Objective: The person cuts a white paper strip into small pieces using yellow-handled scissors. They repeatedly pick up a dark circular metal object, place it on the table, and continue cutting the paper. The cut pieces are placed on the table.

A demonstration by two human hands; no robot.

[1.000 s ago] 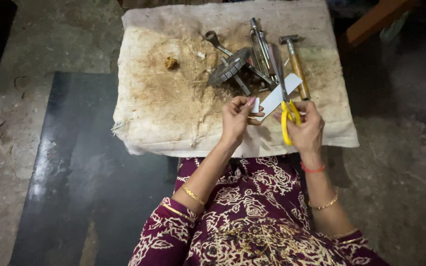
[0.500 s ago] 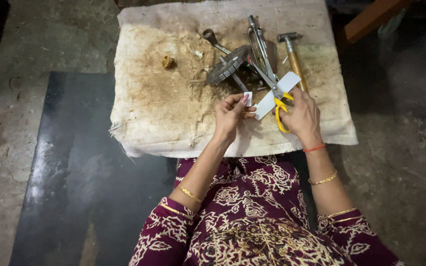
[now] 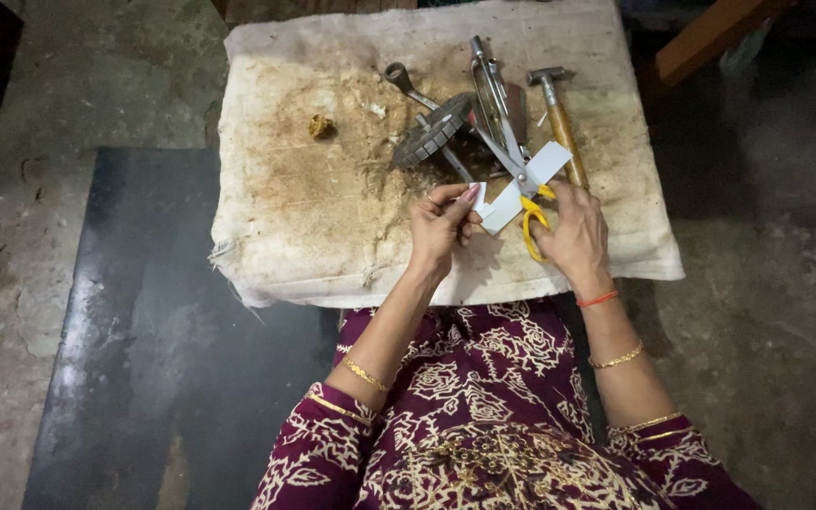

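- Bench: the low bench [image 3: 332, 255] is draped in a stained off-white cloth [image 3: 295, 189] and sits over a dark floor mat [image 3: 144, 312]. I see no change in its place against the two earlier views; only my view has tightened.
- Tool cluster: a grey toothed metal wheel [image 3: 434, 129], a grey open-ended spanner [image 3: 406, 83], a pair of long steel tongs [image 3: 491, 80] and a wooden-handled hammer [image 3: 559, 118] lie together at the far right of the cloth. None has shifted since a second ago.
- Right hand [image 3: 573, 236]: closed through the yellow-handled scissors [image 3: 521, 189]. A second ago the blades pointed almost straight away from me; now they lean up and left, across the strip.
- Left hand [image 3: 438, 227]: fingers pinched on the near-left end of the white paper strip [image 3: 521, 189]. The grip holds as before.
- White paper strip: held above the cloth between both hands, crossing the scissor blades near the pivot. I judge that cutting is in progress, with the strip not yet parted.
- Small brown lump [image 3: 321, 126]: it rests alone on the cloth, well apart from the hands, unmoved.
- Containers: I find none in view; everything lies loose on the cloth.
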